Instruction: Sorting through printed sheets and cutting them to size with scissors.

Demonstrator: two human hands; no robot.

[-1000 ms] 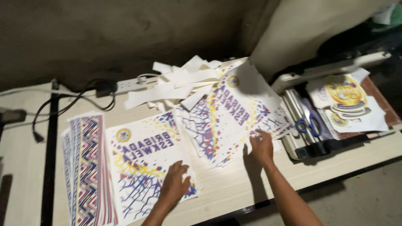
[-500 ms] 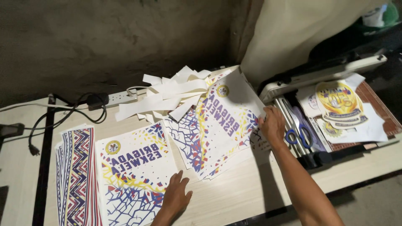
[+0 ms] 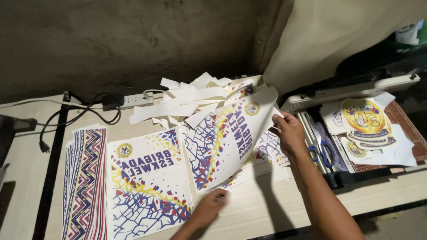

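Since the earlier frame, a printed sheet (image 3: pixel 231 138) has been lifted off the table (image 3: pixel 267 209), pinched at its upper edge by the right hand (image 3: pixel 289 133). The left hand (image 3: pixel 209 209), fingers loosely bent, steadies its lower corner. Next, careful placement seems needed.

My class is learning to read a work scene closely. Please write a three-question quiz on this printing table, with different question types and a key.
1. True or false: the right hand lifts a printed white sheet with blue crackle pattern by its edge.
2. Multiple choice: the blue-handled scissors lie (A) on the paper cutter at right, (B) on the striped zigzag sheets, (C) on the white power strip.
3. Fill in: behind the lifted sheet sits a pile of white paper ____.

Key: 1 true; 2 A; 3 offcuts. The left hand rests by the flat printed sheet.
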